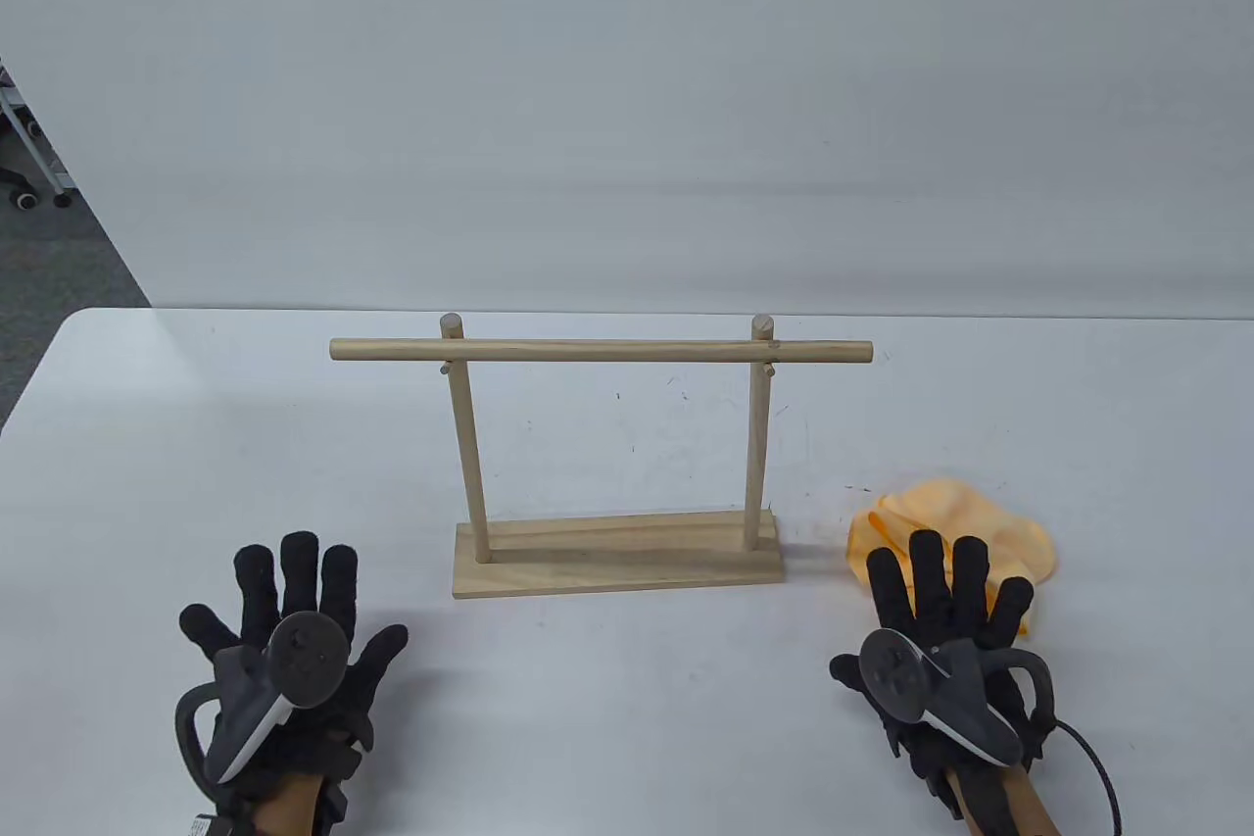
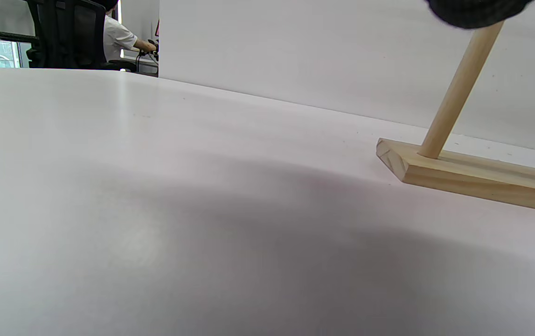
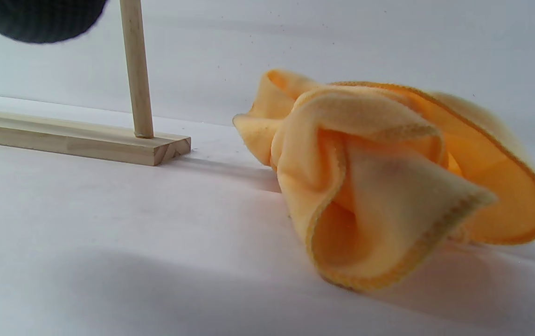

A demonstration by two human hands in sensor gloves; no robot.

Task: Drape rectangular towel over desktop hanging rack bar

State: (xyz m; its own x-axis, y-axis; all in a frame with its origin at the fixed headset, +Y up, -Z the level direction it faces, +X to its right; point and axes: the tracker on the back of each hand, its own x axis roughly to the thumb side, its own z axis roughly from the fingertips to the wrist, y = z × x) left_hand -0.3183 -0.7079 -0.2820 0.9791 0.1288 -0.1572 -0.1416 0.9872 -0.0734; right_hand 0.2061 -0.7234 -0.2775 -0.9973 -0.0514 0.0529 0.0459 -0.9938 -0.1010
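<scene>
**Towel crumpled beside rack, both hands spread**

The crumpled orange-yellow fleece towel (image 1: 955,527) is lying on the white table (image 1: 627,718), just right of the light wooden hanging rack (image 1: 617,557). The rack's round horizontal bar (image 1: 600,351) is standing bare. The right hand (image 1: 945,625) is hovering over the towel with fingers spread; contact appears absent but is unclear. The left hand (image 1: 289,640) is lying spread, holding nothing.

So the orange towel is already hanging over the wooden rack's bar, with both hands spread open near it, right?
Not quite: the towel lies crumpled on the table right of the rack, as the table view shows. The bar is bare.
</scene>
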